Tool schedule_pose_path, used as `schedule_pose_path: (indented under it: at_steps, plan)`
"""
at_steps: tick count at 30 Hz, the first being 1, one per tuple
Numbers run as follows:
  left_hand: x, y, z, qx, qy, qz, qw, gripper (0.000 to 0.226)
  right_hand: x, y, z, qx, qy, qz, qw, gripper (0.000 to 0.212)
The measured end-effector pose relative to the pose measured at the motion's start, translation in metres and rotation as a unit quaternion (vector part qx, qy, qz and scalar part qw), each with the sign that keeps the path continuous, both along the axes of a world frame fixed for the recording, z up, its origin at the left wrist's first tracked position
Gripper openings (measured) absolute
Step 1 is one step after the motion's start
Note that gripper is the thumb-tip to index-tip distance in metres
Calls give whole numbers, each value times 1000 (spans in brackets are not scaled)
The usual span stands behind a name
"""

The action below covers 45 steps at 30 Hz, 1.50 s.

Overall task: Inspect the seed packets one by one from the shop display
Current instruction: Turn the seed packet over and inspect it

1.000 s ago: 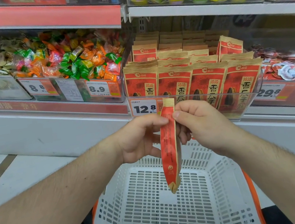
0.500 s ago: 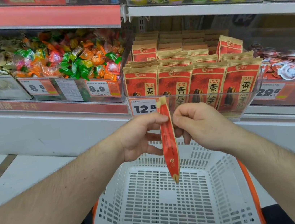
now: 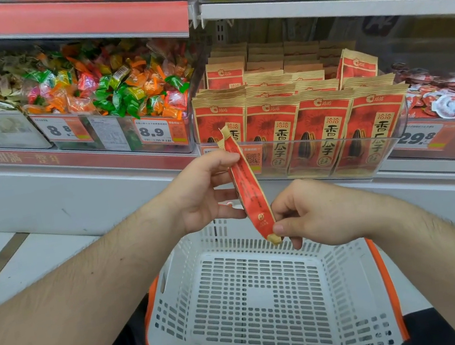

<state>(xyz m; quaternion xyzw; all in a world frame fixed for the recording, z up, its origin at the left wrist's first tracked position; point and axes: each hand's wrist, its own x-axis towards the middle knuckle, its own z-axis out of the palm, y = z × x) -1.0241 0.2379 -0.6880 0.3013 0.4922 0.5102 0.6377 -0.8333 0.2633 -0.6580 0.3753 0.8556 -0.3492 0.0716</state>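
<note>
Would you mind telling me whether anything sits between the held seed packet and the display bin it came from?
Nothing visible does: the seed packet, pinched by the left hand and right hand, hangs before the clear display bin.

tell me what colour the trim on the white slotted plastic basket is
Orange trim, clearest in the head view.
</note>
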Motion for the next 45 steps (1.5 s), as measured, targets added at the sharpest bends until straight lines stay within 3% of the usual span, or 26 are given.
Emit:
schedule_pose_path:
  at_steps: [7,11,15,19,22,23,28,32,35,41,45]
  plan:
    - [0,0,-1,5,-3,-20,1000,21,2,3,-2,-8,13,12,1000,22]
    - [0,0,-1,16,-4,-29,999,12,2,5,-4,-21,36,14,999,16]
    - [0,-3,-3,26,-25,-63,997,35,3,12,-6,-42,80,-37,995,15]
    - [-1,-4,-4,61,-45,-108,991,55,2,19,-9,-54,143,-130,980,41]
    - [-2,-3,-6,67,-93,-121,986,69,4,20,-14,-154,181,-146,960,73]
    - [-1,-2,-6,65,-112,-125,984,69,4,20,-17,-175,194,-148,954,74]
    - [3,-3,-4,82,-157,-130,976,68,-4,10,-20,-138,232,-157,950,37]
    - [4,-2,-2,126,-136,-64,981,53,-7,8,-16,-81,230,-182,953,33]
    - [6,-3,0,151,-65,0,986,48,-8,8,-16,-58,249,-213,943,25]
    - [7,-2,1,117,17,102,988,32,-7,9,-19,-61,255,-230,937,15]
    - [6,0,1,97,38,105,989,22,-6,14,-15,-83,320,-281,901,14]
